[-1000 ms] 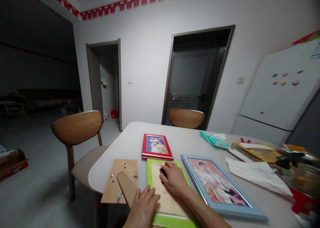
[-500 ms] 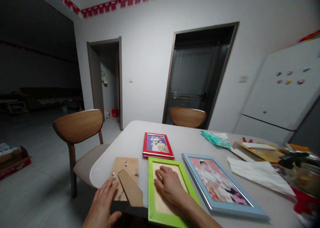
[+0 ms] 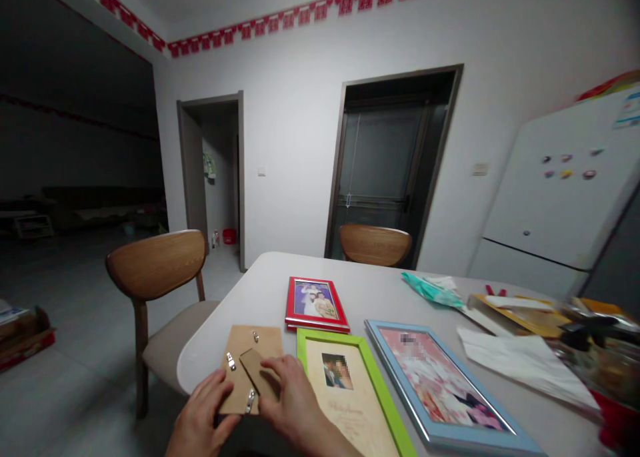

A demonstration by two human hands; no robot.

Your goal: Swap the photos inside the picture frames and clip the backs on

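Lying at the near left corner of the white table (image 3: 260,298), the backing board (image 3: 241,385) is being gripped by both hands: the left hand (image 3: 203,410) is closing fingers and thumb on its near left edge, the right hand (image 3: 295,400) on its right side, fingers pressing over the support leg (image 3: 254,369). The right forearm is covering part of the green frame (image 3: 333,337) just beside the board. The red frame (image 3: 318,321) is lying beyond, the blue frame (image 3: 470,435) to the right; a teal wrapper (image 3: 425,289), white paper (image 3: 520,360) and a yellow packet (image 3: 535,323) are cluttering the far right. A wooden chair (image 3: 163,263) is standing at left. Compared with 0.5 s ago: the right hand is no longer resting inside the green frame, which is now showing a small photo (image 3: 336,371); the left hand is now holding the board. Writing: faint script is running below that photo, illegible; the fridge (image 3: 545,210) is bearing a label (image 3: 629,110), too small for reading.
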